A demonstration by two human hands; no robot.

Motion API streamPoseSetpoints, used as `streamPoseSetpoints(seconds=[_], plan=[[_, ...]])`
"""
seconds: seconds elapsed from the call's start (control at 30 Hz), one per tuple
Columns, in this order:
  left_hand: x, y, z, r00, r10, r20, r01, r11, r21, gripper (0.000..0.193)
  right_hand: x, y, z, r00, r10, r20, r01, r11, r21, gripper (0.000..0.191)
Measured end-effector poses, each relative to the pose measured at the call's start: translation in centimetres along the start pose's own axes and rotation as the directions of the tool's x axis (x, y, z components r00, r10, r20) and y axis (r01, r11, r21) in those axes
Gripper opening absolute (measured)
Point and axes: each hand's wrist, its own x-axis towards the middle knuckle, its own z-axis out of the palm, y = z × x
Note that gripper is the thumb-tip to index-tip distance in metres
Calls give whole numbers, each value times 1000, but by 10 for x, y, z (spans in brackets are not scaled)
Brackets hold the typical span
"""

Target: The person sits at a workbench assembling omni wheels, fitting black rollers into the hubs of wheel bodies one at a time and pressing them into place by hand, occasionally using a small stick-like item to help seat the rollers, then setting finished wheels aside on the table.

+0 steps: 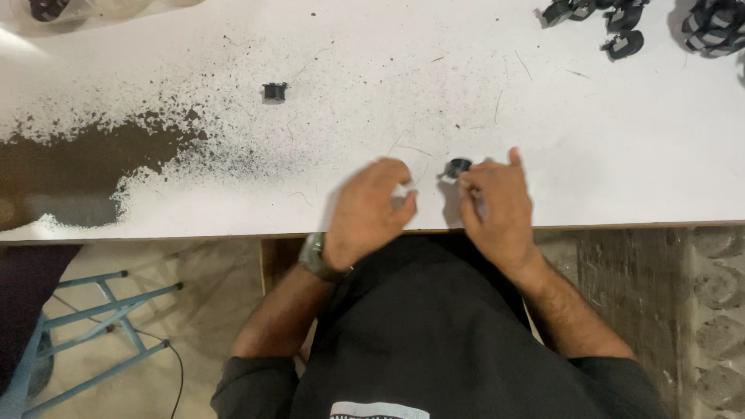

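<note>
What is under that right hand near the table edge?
A small black part pokes out past the right hand, over the white table. The fingers cover the rest of it, so its full shape stays hidden.

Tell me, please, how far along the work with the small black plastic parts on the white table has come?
Nothing shows as finished. In hand: the right hand pinches a small round black plastic part at the white table edge, while the left hand curls around something small and pale I cannot identify. Left: one small black spool-shaped part lies alone, and a pile of black parts waits at the far right corner.
</note>
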Motion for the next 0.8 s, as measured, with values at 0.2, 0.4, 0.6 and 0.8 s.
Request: streamPoseSetpoints(seconds=[0.2, 0.4, 0.6, 0.8], plan=[[32, -108, -97, 982, -74, -172, 162, 795, 585, 51, -1, 14, -28, 971, 208, -121, -188, 969, 158, 15], [40, -119, -75, 975, -149, -164, 201, 905, 375, 21, 1, -4, -14, 996, 66, 56, -71, 994, 87, 20], [-6, -15, 6, 958, -264, -115, 277, 954, 113, 22, 4, -27, -6, 938, 50, 342, -57, 998, 11, 38], [-29, 37, 14, 981, 61, -186, -61, 998, 6, 27, 11, -28, -9, 942, 78, 326, -63, 996, -59, 53]])
